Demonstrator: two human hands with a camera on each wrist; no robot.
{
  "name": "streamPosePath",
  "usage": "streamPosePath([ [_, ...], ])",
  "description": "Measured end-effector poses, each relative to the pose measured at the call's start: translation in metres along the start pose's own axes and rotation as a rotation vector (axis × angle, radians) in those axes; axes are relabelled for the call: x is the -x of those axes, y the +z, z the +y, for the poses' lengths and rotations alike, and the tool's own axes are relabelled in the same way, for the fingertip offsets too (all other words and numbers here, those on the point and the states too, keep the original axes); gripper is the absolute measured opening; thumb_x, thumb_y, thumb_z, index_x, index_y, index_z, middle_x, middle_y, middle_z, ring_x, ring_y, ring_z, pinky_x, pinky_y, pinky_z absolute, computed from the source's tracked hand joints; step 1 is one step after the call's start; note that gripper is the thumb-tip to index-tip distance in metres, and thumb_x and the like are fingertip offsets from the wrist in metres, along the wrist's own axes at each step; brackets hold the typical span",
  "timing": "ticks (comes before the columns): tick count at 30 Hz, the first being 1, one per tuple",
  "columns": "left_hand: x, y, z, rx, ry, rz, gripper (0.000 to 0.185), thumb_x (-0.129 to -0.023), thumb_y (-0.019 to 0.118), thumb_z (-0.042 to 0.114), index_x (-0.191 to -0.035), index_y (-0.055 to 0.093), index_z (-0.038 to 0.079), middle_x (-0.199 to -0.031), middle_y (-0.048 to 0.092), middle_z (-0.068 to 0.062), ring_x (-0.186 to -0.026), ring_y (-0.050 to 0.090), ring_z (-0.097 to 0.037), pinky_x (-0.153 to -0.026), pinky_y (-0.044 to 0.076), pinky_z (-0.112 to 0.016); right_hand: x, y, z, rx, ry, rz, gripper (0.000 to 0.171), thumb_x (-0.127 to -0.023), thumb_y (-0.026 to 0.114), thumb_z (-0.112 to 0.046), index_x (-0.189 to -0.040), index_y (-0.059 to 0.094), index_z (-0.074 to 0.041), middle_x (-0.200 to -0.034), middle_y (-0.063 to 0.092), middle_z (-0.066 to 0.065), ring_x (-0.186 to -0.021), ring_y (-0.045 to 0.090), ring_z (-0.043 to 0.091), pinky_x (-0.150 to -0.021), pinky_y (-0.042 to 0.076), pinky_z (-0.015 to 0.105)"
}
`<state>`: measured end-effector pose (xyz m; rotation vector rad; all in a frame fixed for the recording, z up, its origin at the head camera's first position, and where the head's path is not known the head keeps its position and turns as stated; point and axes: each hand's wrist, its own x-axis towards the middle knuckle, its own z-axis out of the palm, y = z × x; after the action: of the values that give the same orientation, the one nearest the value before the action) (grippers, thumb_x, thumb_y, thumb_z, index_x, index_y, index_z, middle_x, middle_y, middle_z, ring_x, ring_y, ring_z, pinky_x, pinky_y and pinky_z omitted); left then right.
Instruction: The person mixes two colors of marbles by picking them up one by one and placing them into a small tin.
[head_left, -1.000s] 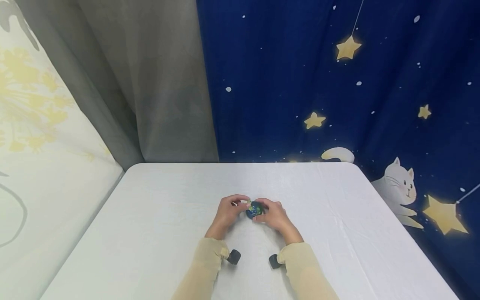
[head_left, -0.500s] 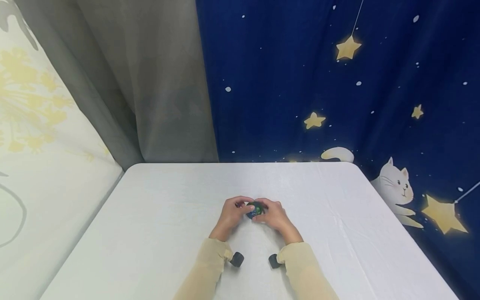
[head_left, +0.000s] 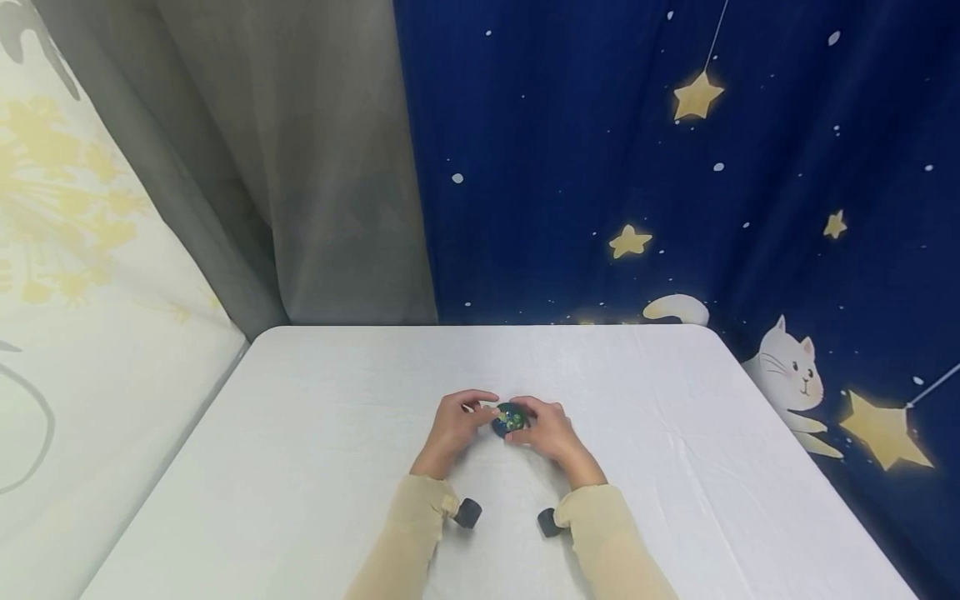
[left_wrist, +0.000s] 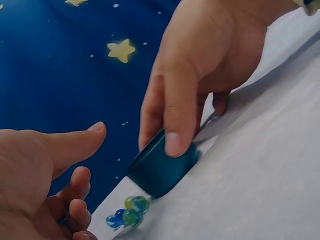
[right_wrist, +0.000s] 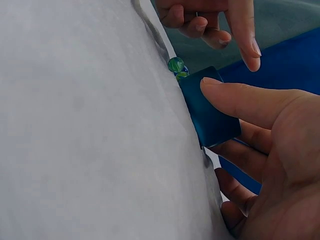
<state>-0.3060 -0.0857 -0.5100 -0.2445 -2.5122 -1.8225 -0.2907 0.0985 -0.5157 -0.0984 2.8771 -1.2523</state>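
Observation:
A small teal cup [left_wrist: 162,167] stands on the table with its mouth up, and several green and blue glass marbles [head_left: 512,419] show inside it in the head view. My right hand [head_left: 551,432] grips the cup's side, its thumb [right_wrist: 237,100] on the wall and fingers on the far side. Close beside the cup, several more marbles [left_wrist: 131,211] lie clustered on the tabletop. My left hand [head_left: 456,425] is just left of them. Its thumb is extended and its fingers loosely bent, with nothing visible between them in the left wrist view.
A white cloth covers the table [head_left: 337,400]. Behind it hang a grey curtain [head_left: 337,167] and a blue star-patterned curtain [head_left: 555,150]. A black wrist camera sits at each sleeve cuff [head_left: 431,497].
My left hand moved right until its thumb was over the cup, then drew back left. The right hand and cup stayed in place. The marbles visible in the cup look different from before.

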Motion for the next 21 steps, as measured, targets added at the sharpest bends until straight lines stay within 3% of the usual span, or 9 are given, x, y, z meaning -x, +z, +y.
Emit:
streamPosePath([
  [6, -0.001, -0.011, -0.004, -0.002, -0.008, 0.023, 0.020, -0.080, 0.078, 0.013, -0.100, 0.076, 0.013, -0.082, 0.057, -0.001, -0.074, 0.052, -0.017, -0.064, 0.043, -0.030, -0.001, 0.001, 0.000, -0.001, 0.004, 0.000, 0.059, -0.073, 0.084, -0.022, -0.127, 0.063, -0.021, -0.130, 0.061, 0.007, -0.122, 0.044, 0.036, -0.099, 0.031, 0.062],
  [16, -0.001, -0.015, -0.007, -0.057, -0.026, -0.010, 0.020, -0.077, 0.080, 0.010, -0.097, 0.076, 0.013, -0.073, 0.058, 0.000, -0.070, 0.052, -0.017, -0.065, 0.042, -0.031, 0.000, 0.000, 0.000, -0.001, 0.014, -0.010, 0.059, -0.073, 0.084, -0.024, -0.128, 0.063, -0.023, -0.131, 0.060, 0.006, -0.124, 0.043, 0.036, -0.099, 0.031, 0.063],
  [21, 0.000, -0.016, -0.009, -0.128, 0.008, -0.021, 0.022, -0.075, 0.082, 0.010, -0.096, 0.077, 0.012, -0.073, 0.059, 0.002, -0.070, 0.055, -0.014, -0.069, 0.044, -0.032, 0.000, 0.000, 0.000, -0.002, 0.008, -0.009, 0.059, -0.072, 0.084, -0.024, -0.127, 0.063, -0.022, -0.130, 0.060, 0.007, -0.123, 0.044, 0.037, -0.098, 0.031, 0.064],
])
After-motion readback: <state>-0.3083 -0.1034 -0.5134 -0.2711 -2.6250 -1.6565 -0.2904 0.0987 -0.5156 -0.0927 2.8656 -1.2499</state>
